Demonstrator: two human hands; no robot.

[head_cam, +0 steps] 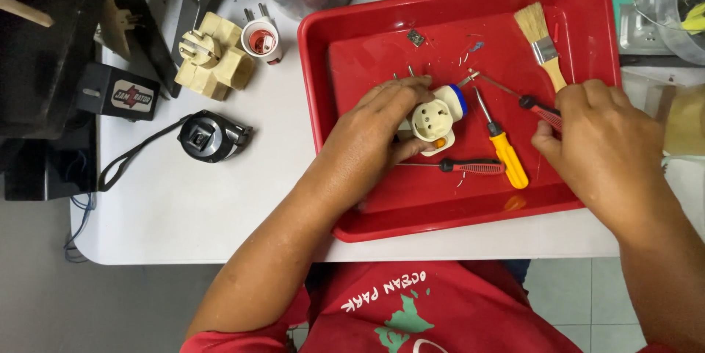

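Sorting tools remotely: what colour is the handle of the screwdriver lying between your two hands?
Yellow plastic handle with a metal shaft; it shows best in the head view.

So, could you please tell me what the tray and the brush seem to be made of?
The tray looks like glossy red moulded plastic, with light glinting off its rounded rim. The brush seems to have pale natural bristles, a shiny metal band and a plain wooden handle; the wood is a guess.

You see a glossy red plastic tray (580, 0) holding a cream round plastic socket (432, 119), a yellow-handled screwdriver (508, 158), a red-and-black-handled screwdriver (470, 166) and a pale-bristled wooden brush (542, 43).
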